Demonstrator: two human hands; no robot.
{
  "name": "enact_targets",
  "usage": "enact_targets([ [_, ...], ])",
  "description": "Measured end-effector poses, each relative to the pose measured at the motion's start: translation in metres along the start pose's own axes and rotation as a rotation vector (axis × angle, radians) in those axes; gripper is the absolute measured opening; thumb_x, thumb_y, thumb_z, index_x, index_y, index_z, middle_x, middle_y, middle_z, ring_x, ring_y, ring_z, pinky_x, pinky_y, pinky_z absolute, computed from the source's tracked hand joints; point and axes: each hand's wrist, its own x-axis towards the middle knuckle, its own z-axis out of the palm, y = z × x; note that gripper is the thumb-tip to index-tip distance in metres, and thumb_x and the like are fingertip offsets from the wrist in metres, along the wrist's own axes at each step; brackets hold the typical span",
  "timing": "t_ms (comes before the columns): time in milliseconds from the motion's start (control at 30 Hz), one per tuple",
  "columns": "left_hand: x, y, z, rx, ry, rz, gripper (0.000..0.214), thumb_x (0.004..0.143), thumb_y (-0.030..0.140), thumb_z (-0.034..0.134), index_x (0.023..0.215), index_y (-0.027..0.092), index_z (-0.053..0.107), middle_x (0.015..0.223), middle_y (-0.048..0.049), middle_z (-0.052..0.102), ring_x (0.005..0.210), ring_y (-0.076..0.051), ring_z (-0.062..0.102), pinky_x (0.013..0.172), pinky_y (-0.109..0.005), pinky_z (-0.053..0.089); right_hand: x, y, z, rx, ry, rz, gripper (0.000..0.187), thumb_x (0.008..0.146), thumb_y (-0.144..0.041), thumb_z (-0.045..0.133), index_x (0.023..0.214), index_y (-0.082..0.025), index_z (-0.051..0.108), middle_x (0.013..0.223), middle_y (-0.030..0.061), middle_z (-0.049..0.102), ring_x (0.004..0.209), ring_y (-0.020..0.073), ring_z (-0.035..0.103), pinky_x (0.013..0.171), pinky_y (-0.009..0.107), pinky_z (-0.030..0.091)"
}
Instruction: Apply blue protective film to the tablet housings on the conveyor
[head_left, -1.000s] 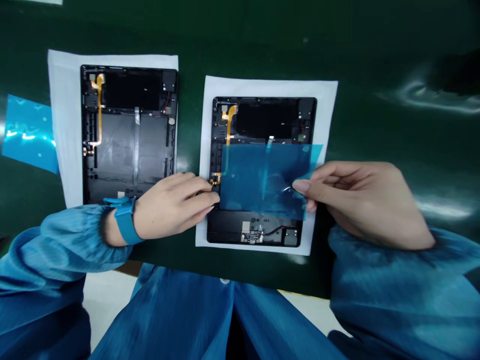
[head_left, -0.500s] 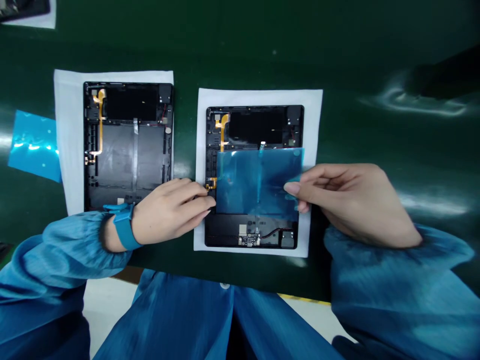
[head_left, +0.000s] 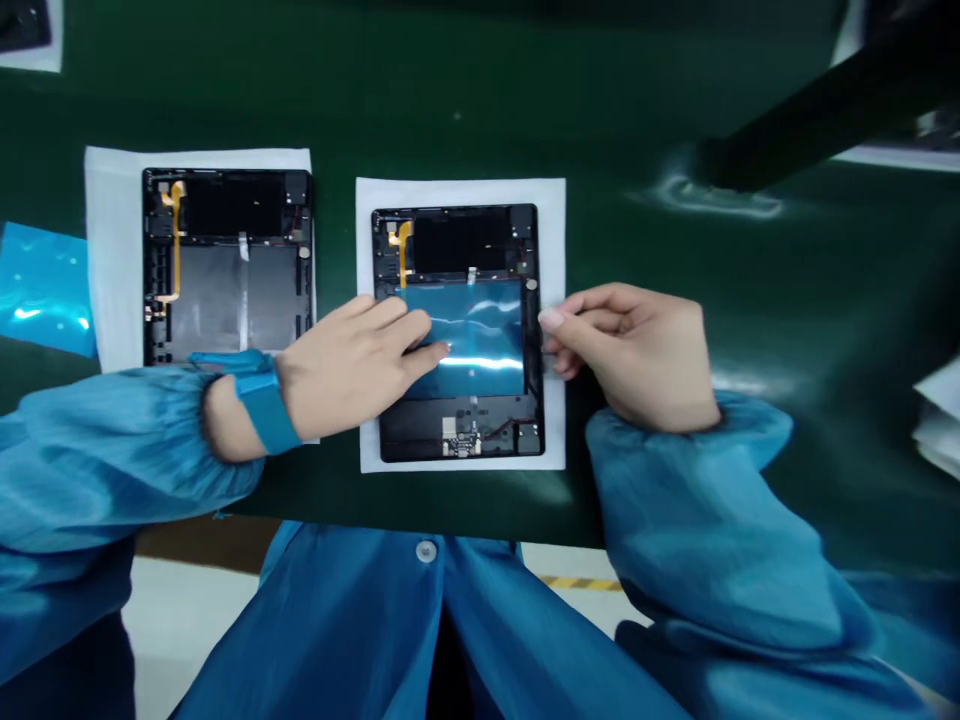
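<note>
An opened black tablet shell (head_left: 457, 425) lies on a white sheet (head_left: 459, 190) in the middle of the green surface. A blue film (head_left: 480, 335) lies flat over its middle bay. My left hand (head_left: 352, 365) rests on the film's left part, fingers stretched out flat and pressing on it. My right hand (head_left: 637, 350) is at the shell's right edge, fingers pinched together at the film's right edge. A second opened tablet shell (head_left: 225, 260) lies to the left on its own white sheet (head_left: 112, 260), its grey bay uncovered.
Another blue film (head_left: 41, 290) lies at the far left of the green surface (head_left: 675, 80). A dark bar (head_left: 817, 105) crosses the upper right. White paper (head_left: 937, 420) shows at the right edge. A further tablet on white paper (head_left: 30, 35) peeks in at top left.
The blue film went from held above the shell to lying flat in its bay. My left hand moved from the shell's left edge onto the film. My right hand shifted to the right edge.
</note>
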Motion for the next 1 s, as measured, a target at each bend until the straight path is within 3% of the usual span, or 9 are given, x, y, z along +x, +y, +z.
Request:
enact_targets([
  [233, 0.048, 0.016, 0.004, -0.036, 0.006, 0.013, 0.057, 0.102, 0.013, 0.034, 0.154, 0.033, 0.048, 0.118, -0.0138, 0.065, 0.098, -0.028, 0.064, 0.082, -0.040, 0.042, 0.002, 0.010, 0.003, 0.001, 0.059, -0.096, 0.033, 0.079, -0.051, 0.082, 0.079, -0.022, 0.068, 0.060, 0.0003, 0.065, 0.045, 0.0148, 0.057, 0.044, 0.031, 0.047],
  [333, 0.048, 0.013, 0.000, -0.047, -0.030, -0.003, 0.058, 0.102, 0.011, 0.031, 0.153, 0.031, 0.049, 0.120, -0.0147, 0.065, 0.103, -0.030, 0.065, 0.087, -0.043, 0.044, -0.005, 0.006, 0.006, -0.217, 0.093, -0.357, 0.024, 0.089, -0.045, 0.073, 0.085, -0.021, 0.072, 0.069, 0.0031, 0.071, 0.058, 0.0172, 0.064, 0.056, 0.033, 0.052],
  [400, 0.035, 0.001, -0.002, -0.093, -0.015, -0.048, 0.052, 0.101, 0.016, 0.040, 0.151, 0.024, 0.051, 0.124, -0.0159, 0.064, 0.113, -0.033, 0.063, 0.092, -0.046, 0.046, -0.011, 0.000, 0.012, -0.448, -0.009, -0.656, 0.023, 0.095, -0.040, 0.067, 0.094, -0.019, 0.076, 0.086, 0.0074, 0.077, 0.076, 0.0206, 0.070, 0.071, 0.036, 0.055],
  [467, 0.017, -0.016, -0.002, -0.158, 0.040, -0.126, 0.054, 0.099, 0.031, 0.054, 0.151, 0.018, 0.048, 0.135, -0.0186, 0.060, 0.126, -0.037, 0.057, 0.101, -0.051, 0.045, -0.014, -0.006, 0.020, -0.676, -0.223, -0.945, 0.033, 0.099, -0.043, 0.061, 0.110, -0.017, 0.077, 0.110, 0.0109, 0.078, 0.090, 0.0233, 0.069, 0.080, 0.038, 0.054],
  [567, -0.008, -0.039, 0.004, -0.244, 0.050, -0.175, 0.089, 0.089, 0.064, 0.066, 0.157, 0.014, 0.038, 0.155, -0.0226, 0.045, 0.144, -0.044, 0.040, 0.116, -0.061, 0.035, -0.007, -0.016, 0.037, -0.920, -0.449, -1.162, 0.054, 0.102, -0.051, 0.052, 0.136, -0.012, 0.067, 0.141, 0.0110, 0.067, 0.090, 0.0244, 0.064, 0.076, 0.039, 0.051],
  [667, -0.019, -0.047, 0.011, -0.287, 0.001, -0.172, 0.110, 0.079, 0.081, 0.066, 0.159, 0.012, 0.033, 0.162, -0.0246, 0.036, 0.152, -0.047, 0.030, 0.123, -0.065, 0.023, 0.007, -0.025, 0.050, -1.035, -0.463, -1.112, 0.062, 0.104, -0.054, 0.046, 0.147, -0.012, 0.058, 0.152, 0.0096, 0.058, 0.091, 0.0253, 0.065, 0.075, 0.039, 0.049],
  [767, -0.019, -0.044, 0.015, -0.304, -0.010, -0.186, 0.115, 0.078, 0.083, 0.066, 0.160, 0.009, 0.031, 0.163, -0.0256, 0.034, 0.153, -0.047, 0.028, 0.125, -0.065, 0.018, 0.012, -0.031, 0.057, -1.068, -0.435, -0.973, 0.065, 0.102, -0.057, 0.046, 0.151, -0.015, 0.054, 0.155, 0.0093, 0.055, 0.094, 0.0267, 0.068, 0.077, 0.039, 0.051],
  [867, -0.018, -0.042, 0.015, -0.321, 0.001, -0.189, 0.115, 0.078, 0.083, 0.066, 0.160, 0.010, 0.031, 0.164, -0.0248, 0.033, 0.154, -0.046, 0.028, 0.126, -0.065, 0.017, -0.002, -0.030, 0.056, -1.051, -0.473, -0.908, 0.071, 0.099, -0.065, 0.047, 0.150, -0.016, 0.056, 0.156, 0.0107, 0.053, 0.088, 0.0256, 0.071, 0.072, 0.038, 0.052],
  [1000, -0.019, -0.044, 0.016, -0.342, 0.024, -0.168, 0.114, 0.078, 0.083, 0.066, 0.160, 0.011, 0.032, 0.164, -0.0238, 0.033, 0.154, -0.046, 0.027, 0.126, -0.064, 0.019, -0.020, -0.025, 0.049, -1.002, -0.567, -0.950, 0.072, 0.098, -0.070, 0.044, 0.146, -0.018, 0.061, 0.151, 0.0096, 0.058, 0.081, 0.0232, 0.073, 0.064, 0.036, 0.051],
])
